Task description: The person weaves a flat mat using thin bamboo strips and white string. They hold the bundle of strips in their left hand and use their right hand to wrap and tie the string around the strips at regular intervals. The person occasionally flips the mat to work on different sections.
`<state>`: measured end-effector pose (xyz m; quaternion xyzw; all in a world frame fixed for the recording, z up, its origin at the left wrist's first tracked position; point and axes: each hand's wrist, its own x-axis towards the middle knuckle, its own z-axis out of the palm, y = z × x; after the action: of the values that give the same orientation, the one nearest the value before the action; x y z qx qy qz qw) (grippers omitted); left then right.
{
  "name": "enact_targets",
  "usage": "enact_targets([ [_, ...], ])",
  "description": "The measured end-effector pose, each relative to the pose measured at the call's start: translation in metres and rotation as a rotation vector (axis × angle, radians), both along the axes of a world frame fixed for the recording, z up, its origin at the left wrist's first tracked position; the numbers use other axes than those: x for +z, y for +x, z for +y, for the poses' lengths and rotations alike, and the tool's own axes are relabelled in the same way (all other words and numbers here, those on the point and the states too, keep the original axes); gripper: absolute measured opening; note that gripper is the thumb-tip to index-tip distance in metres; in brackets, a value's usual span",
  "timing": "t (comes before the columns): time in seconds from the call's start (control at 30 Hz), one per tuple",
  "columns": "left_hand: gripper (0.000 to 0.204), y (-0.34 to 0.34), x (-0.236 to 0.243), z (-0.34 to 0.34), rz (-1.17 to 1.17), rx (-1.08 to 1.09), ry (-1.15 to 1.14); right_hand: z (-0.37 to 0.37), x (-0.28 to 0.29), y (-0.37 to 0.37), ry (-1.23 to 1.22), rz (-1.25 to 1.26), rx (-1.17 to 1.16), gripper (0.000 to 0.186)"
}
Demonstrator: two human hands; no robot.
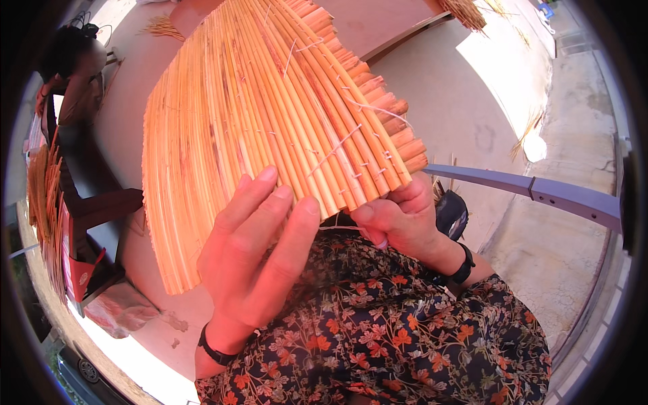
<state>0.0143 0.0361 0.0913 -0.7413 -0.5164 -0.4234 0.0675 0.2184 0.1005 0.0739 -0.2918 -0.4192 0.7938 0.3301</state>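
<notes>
A mat of straw-coloured reeds fills the upper middle, stitched with short pale threads, its right side lined with thicker cut ends. My left hand lies on the mat's lower part with fingers stretched and apart; its thumb is hidden. My right hand is closed just under the mat's lower right corner, around something small and pale that I cannot make out. A thin white cord runs below the edge between my hands.
Reed bundles lie at left and top right. A dark-clad person is at upper left beside black furniture. A grey metal bar crosses the right side above a pale floor. My flowered garment covers the lower middle.
</notes>
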Motion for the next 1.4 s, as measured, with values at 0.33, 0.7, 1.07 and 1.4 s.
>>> enact_targets([
  [0.33,0.035,-0.006,0.006,-0.006,0.038,-0.030,-0.025,-0.009,0.012,-0.001,0.109,-0.039,0.000,0.015],
  [0.7,0.036,-0.006,0.006,-0.005,0.055,-0.028,0.021,-0.010,0.025,-0.001,0.117,-0.134,-0.024,0.014],
  [1.07,0.037,-0.011,0.010,-0.007,0.092,-0.078,-0.018,-0.007,0.032,0.001,0.164,-0.244,-0.025,0.010],
  [1.4,0.037,-0.006,0.009,-0.006,0.097,-0.083,-0.023,-0.004,0.035,0.000,0.156,-0.255,-0.032,0.009],
])
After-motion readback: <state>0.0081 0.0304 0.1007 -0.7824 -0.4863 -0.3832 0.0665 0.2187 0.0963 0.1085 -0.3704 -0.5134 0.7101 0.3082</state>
